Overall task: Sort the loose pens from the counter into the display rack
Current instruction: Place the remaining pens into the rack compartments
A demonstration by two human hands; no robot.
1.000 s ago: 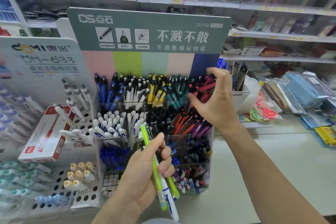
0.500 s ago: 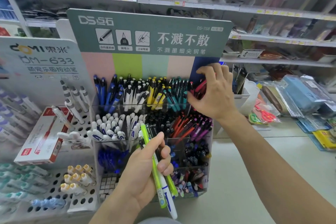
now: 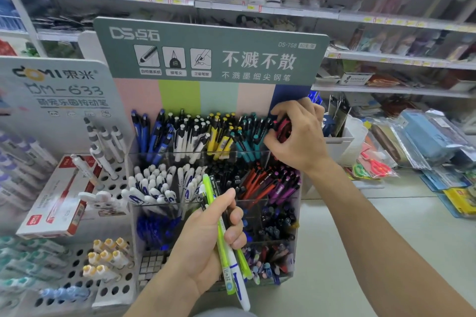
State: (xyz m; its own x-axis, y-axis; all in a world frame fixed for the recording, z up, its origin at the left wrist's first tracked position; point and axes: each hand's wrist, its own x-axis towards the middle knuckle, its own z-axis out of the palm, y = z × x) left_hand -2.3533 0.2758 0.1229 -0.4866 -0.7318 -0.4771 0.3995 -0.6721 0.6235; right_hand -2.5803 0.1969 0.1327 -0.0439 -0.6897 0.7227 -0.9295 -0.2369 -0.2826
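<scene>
Left hand grips a bunch of pens, green and white ones, in front of the clear display rack. Right hand reaches into the rack's top right compartment, fingers curled round red pens there. Counter lies right of rack.

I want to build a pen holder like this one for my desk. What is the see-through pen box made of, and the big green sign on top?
The pen box looks like clear hard plastic, probably acrylic: glossy, with pens showing through its walls. The green sign seems to be matte printed card or thin board: flat and without shine, though that is less certain.
</scene>
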